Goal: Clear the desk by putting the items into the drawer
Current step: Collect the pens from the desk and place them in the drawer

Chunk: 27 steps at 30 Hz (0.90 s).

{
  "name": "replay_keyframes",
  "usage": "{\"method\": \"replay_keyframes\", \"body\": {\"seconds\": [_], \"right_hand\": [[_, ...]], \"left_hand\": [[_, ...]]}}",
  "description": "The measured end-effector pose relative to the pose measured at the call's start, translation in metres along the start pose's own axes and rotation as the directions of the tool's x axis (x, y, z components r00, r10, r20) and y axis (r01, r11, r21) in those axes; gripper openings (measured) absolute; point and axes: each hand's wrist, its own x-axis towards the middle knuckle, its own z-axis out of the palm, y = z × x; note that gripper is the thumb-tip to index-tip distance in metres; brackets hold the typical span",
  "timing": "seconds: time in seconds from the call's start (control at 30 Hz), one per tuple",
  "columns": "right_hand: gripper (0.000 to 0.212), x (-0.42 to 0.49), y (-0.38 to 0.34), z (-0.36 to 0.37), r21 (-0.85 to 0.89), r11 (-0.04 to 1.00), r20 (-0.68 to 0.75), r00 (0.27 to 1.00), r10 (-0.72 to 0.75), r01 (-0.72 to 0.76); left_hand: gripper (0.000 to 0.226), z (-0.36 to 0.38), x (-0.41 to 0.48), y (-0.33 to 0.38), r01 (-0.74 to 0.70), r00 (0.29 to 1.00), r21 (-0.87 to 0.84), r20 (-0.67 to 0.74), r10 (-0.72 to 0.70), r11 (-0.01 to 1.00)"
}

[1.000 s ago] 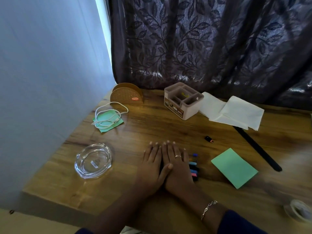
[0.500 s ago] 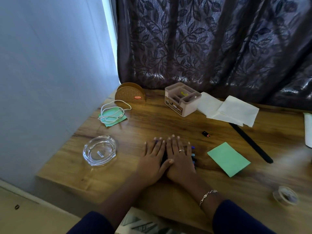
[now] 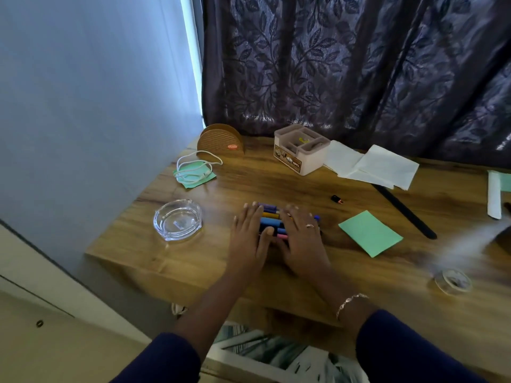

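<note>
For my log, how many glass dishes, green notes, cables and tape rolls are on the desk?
Glass dish: 1
Green notes: 2 (a green scrap at the right edge is unclear)
White cable: 1
Tape roll: 1
Total: 5

Coloured markers (image 3: 269, 216) are laid side by side, flat on the counter (image 3: 276, 183), between a glass ashtray (image 3: 177, 219) at left and a green sheet (image 3: 370, 233) at right.

The left hand (image 3: 248, 239) and right hand (image 3: 302, 239), pressed together before, have parted, uncovering the row of coloured markers (image 3: 269, 220) between them.
</note>
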Motion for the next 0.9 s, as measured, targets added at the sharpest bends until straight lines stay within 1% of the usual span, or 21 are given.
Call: {"method": "replay_keyframes", "body": {"seconds": [0.03,0.07,0.1,0.13,0.17,0.2,0.27,0.33,0.37,0.4,0.43,0.47,0.5,0.53,0.57,0.6,0.63,0.7,0.73,0.77,0.9], "right_hand": [[0.049,-0.011,-0.007,-0.003,0.138,0.990,-0.126,0.992,-0.003,0.021],[0.036,-0.022,-0.014,-0.005,0.269,0.962,-0.237,0.971,0.027,0.039],[0.025,-0.034,-0.022,-0.008,0.393,0.918,-0.306,0.949,0.080,0.049],[0.016,-0.044,-0.029,-0.010,0.502,0.864,-0.329,0.933,0.148,0.040],[0.008,-0.054,-0.036,-0.011,0.599,0.801,-0.312,0.923,0.225,0.007],[0.004,-0.063,-0.044,-0.012,0.680,0.732,-0.272,0.914,0.301,-0.039],[0.014,-0.084,-0.058,-0.011,0.806,0.581,-0.167,0.899,0.405,-0.112],[0.020,-0.107,-0.072,-0.008,0.929,0.344,-0.040,0.887,0.460,-0.137],[0.022,-0.120,-0.078,-0.004,0.967,0.204,0.037,0.870,0.491,-0.155],[0.023,-0.129,-0.082,0.001,0.978,0.059,0.136,0.834,0.534,-0.198],[0.024,-0.138,-0.083,0.009,0.962,-0.084,0.260,0.771,0.581,-0.261],[0.025,-0.144,-0.082,0.019,0.918,-0.218,0.392,0.687,0.612,-0.330],[0.026,-0.148,-0.079,0.030,0.856,-0.344,0.516,0.592,0.620,-0.386],[0.025,-0.151,-0.076,0.040,0.786,-0.458,0.618,0.507,0.601,-0.415],[0.023,-0.152,-0.072,0.048,0.724,-0.549,0.690,0.451,0.566,-0.419],[0.020,-0.153,-0.069,0.057,0.677,-0.615,0.735,0.419,0.533,-0.404],[0.019,-0.153,-0.064,0.064,0.649,-0.653,0.759,0.396,0.517,-0.391],[0.016,-0.151,-0.055,0.075,0.630,-0.676,0.776,0.340,0.531,-0.382],[0.016,-0.149,-0.051,0.078,0.628,-0.680,0.778,0.320,0.540,-0.379],[0.019,-0.147,-0.049,0.081,0.627,-0.684,0.779,0.302,0.549,-0.372],[0.029,-0.141,-0.049,0.091,0.641,-0.684,0.767,0.270,0.582,-0.348]], "left_hand": [[0.079,-0.002,-0.011,0.004,-0.002,0.990,-0.112,-0.139,-0.014,0.994],[0.065,-0.006,-0.021,0.010,0.001,0.963,-0.209,-0.262,-0.057,0.978],[0.049,-0.009,-0.032,0.015,0.030,0.932,-0.301,-0.336,-0.135,0.953],[0.038,-0.011,-0.041,0.021,0.074,0.902,-0.405,-0.363,-0.234,0.911],[0.032,-0.012,-0.051,0.024,0.121,0.874,-0.511,-0.351,-0.335,0.851],[0.029,-0.011,-0.062,0.027,0.162,0.842,-0.603,-0.329,-0.428,0.781],[0.033,-0.007,-0.081,0.031,0.234,0.739,-0.741,-0.284,-0.610,0.629],[0.037,-0.003,-0.098,0.032,0.300,0.596,-0.857,-0.175,-0.784,0.420],[0.039,-0.001,-0.106,0.030,0.338,0.522,-0.882,-0.113,-0.845,0.327],[0.041,0.003,-0.114,0.024,0.387,0.455,-0.887,-0.052,-0.889,0.250],[0.041,0.006,-0.121,0.017,0.442,0.389,-0.882,0.021,-0.921,0.166],[0.041,0.009,-0.127,0.010,0.495,0.325,-0.866,0.112,-0.939,0.068],[0.043,0.012,-0.132,0.002,0.541,0.271,-0.840,0.219,-0.937,-0.040],[0.048,0.015,-0.136,-0.005,0.565,0.236,-0.813,0.321,-0.917,-0.140],[0.053,0.017,-0.138,-0.010,0.574,0.218,-0.790,0.400,-0.890,-0.214],[0.059,0.020,-0.139,-0.017,0.574,0.205,-0.777,0.444,-0.872,-0.260],[0.064,0.024,-0.139,-0.022,0.577,0.191,-0.764,0.469,-0.862,-0.288],[0.075,0.032,-0.139,-0.033,0.572,0.160,-0.747,0.506,-0.847,-0.339],[0.079,0.037,-0.139,-0.038,0.562,0.162,-0.743,0.531,-0.832,-0.365],[0.083,0.041,-0.139,-0.042,0.550,0.178,-0.740,0.557,-0.811,-0.388],[0.094,0.051,-0.140,-0.049,0.539,0.296,-0.727,0.637,-0.712,-0.426]]}}
